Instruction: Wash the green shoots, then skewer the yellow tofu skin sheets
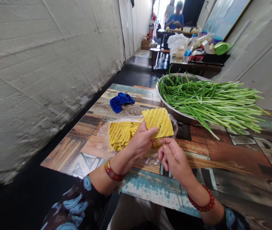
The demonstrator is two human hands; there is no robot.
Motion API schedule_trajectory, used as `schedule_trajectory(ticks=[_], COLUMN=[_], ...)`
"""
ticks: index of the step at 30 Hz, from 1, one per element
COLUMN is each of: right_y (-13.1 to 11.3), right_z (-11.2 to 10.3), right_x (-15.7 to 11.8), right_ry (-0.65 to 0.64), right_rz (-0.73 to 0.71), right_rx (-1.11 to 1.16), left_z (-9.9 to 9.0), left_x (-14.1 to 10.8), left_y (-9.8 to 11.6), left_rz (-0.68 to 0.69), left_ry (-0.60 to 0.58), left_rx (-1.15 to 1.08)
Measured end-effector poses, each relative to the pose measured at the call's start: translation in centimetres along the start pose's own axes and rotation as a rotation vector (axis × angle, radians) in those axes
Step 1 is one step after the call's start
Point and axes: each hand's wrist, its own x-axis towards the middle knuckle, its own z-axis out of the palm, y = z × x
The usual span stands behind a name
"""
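A flat yellow tofu slice (158, 122), scored with slanting cuts, is pinched between the thumb and fingers of my left hand (141, 140). It is held tilted above a clear plastic bag (105, 140). My right hand (174, 158) is closed on a thin bamboo skewer (163, 141), whose tip meets the slice's lower edge. How far the tip goes in is hidden. More scored tofu slices (119, 133) lie in a stack on the bag, partly covered by my left hand. To the right of my right hand, several loose bamboo skewers (214, 163) rest on the table.
A large metal bowl (159, 92) heaped with green garlic chives (212, 99) stands at the back right, stalks overhanging its rim. A blue cloth (121, 101) lies on the patterned table (78, 140) at the far left. Beyond, a person (175, 21) sits at another table.
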Motion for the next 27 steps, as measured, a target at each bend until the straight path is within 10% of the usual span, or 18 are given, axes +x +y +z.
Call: schedule_trajectory(ticks=[27], right_y=[0.12], right_z=[0.05], right_x=[-0.18], right_ry=[-0.014], right_rz=[-0.021], right_rx=[-0.008], left_z=[-0.01], left_x=[0.17], left_y=[0.27], left_rz=[0.009], left_ry=[0.061], left_rx=[-0.006])
